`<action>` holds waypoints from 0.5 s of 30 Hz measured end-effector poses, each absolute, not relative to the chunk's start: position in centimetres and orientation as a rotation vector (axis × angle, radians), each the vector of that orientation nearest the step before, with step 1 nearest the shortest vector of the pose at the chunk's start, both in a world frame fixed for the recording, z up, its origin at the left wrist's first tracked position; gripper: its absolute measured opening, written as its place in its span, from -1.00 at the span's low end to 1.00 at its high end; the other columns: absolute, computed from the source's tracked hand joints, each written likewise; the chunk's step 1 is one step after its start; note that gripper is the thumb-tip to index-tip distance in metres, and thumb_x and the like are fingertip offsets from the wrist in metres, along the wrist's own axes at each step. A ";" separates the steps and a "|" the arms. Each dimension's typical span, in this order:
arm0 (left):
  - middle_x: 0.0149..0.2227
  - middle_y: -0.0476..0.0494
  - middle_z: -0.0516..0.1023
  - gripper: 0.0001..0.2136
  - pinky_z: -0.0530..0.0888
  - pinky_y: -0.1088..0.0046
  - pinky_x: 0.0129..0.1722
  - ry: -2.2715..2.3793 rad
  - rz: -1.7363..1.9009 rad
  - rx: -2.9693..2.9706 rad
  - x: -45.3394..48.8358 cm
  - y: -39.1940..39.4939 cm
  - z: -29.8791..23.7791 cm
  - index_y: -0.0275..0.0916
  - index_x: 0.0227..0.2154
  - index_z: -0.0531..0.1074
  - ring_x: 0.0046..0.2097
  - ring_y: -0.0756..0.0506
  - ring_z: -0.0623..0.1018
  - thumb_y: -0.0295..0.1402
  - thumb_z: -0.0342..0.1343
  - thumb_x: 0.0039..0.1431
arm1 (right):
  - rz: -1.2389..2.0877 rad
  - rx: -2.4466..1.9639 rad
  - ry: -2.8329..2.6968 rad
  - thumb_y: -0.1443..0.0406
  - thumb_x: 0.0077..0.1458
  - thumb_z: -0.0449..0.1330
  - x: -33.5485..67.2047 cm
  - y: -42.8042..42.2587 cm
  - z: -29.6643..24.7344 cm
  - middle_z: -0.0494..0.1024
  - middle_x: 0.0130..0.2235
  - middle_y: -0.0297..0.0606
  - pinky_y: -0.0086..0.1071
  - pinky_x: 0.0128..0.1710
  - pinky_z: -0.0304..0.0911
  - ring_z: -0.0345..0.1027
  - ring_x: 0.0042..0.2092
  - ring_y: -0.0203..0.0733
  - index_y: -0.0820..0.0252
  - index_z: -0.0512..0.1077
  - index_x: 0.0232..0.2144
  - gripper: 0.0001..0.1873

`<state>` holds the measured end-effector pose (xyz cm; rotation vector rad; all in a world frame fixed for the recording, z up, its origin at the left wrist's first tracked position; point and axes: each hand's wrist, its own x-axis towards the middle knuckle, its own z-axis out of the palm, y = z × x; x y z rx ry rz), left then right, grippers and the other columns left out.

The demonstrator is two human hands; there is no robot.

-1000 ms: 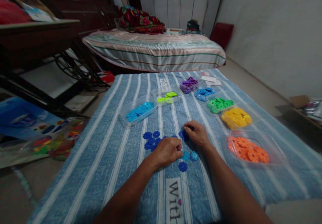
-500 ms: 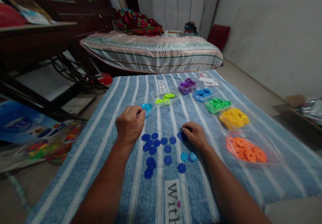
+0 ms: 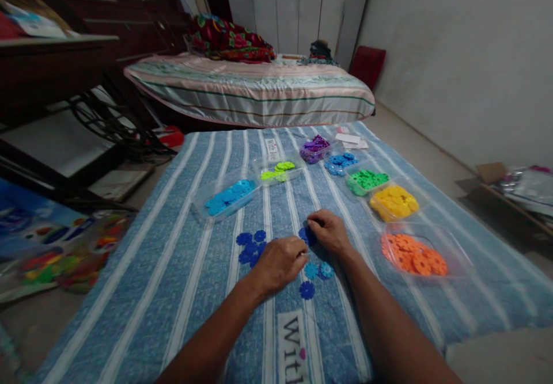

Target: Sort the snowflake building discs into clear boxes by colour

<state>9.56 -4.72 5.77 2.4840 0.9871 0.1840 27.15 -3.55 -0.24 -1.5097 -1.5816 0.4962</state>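
Observation:
My left hand [image 3: 280,262] is over the middle of the cloth, its fingers pinched together just left of two light blue snowflake discs [image 3: 311,269]. Whatever the pinch may hold is too small or hidden to make out. Beside it, my right hand [image 3: 330,233] has its fingers curled closed next to a dark blue snowflake disc [image 3: 305,235]; its fingertips are partly hidden. A loose cluster of dark blue snowflake discs [image 3: 247,251] lies left of my left hand, which covers some of them. One more dark blue disc [image 3: 307,290] lies nearer to me.
Clear tubs hold discs by colour: light blue [image 3: 231,197], lime [image 3: 279,171], purple [image 3: 315,148], blue [image 3: 341,163], green [image 3: 367,181], yellow [image 3: 394,202] and orange [image 3: 415,254]. White cards [image 3: 351,140] lie at the far end. A bed [image 3: 250,90] stands beyond.
My left hand has moved from the light blue tub, right and toward me, to beside my right hand. My right hand stays almost in place. The view has shifted slightly.

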 end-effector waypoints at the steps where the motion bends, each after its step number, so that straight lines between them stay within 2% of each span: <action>1: -0.40 -0.05 0.47 -0.88 0.36 0.46 -0.29 0.974 0.156 2.496 9.9 -5.0 5.6 -0.23 -0.43 0.43 -0.33 -0.04 0.46 -0.40 0.01 0.16 | 0.495 -1.510 -1.579 0.31 0.05 0.13 27.1 -3.5 -0.3 0.56 -0.36 -0.31 -0.31 -0.20 0.26 0.40 -0.25 -0.17 0.08 0.53 -0.42 -0.84; 15: -0.37 -0.05 0.45 -0.87 0.36 0.44 -0.27 0.913 0.095 2.462 9.8 -5.2 5.1 -0.22 -0.38 0.43 -0.31 -0.04 0.45 -0.47 -0.02 0.15 | 0.516 -1.494 -1.573 0.31 0.04 0.13 27.2 -3.6 -0.3 0.55 -0.36 -0.31 -0.32 -0.19 0.27 0.40 -0.26 -0.18 0.09 0.53 -0.42 -0.84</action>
